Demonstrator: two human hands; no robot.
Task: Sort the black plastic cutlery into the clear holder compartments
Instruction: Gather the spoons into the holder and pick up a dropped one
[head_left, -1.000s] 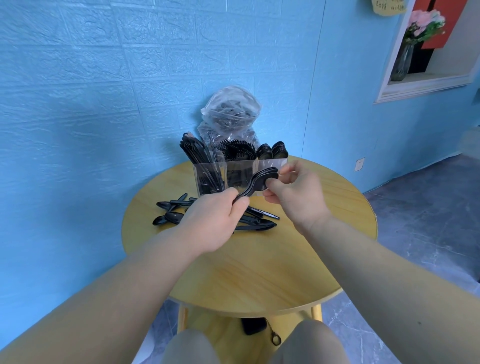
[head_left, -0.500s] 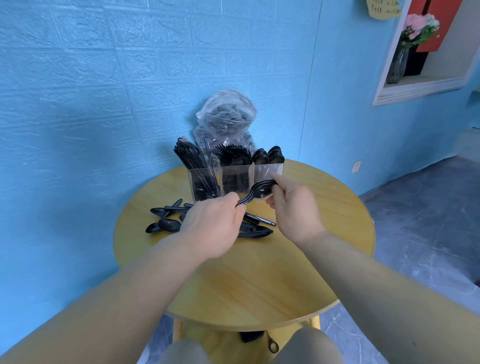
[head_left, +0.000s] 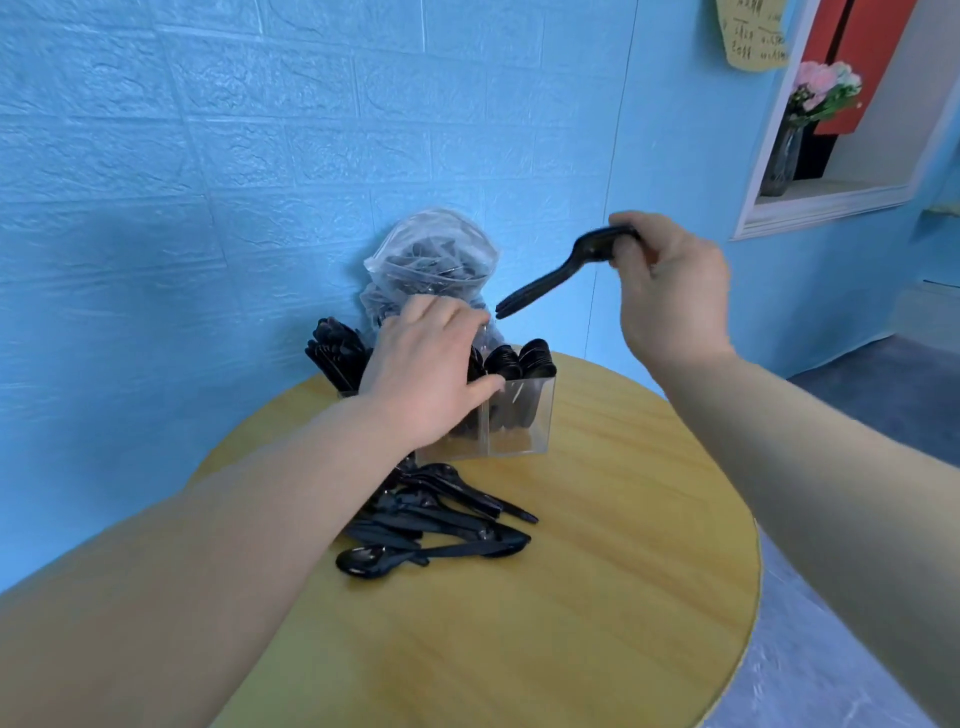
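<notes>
Black plastic fork bundle (head_left: 563, 273): lifted clear of left hand (head_left: 426, 382), now pinched by right hand (head_left: 670, 291) alone. Left hand resting loosely atop clear three-compartment holder (head_left: 519, 421). Ready for insertion.

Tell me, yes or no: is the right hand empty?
No, the right hand grips a black utensil raised above the clear holder.
</notes>
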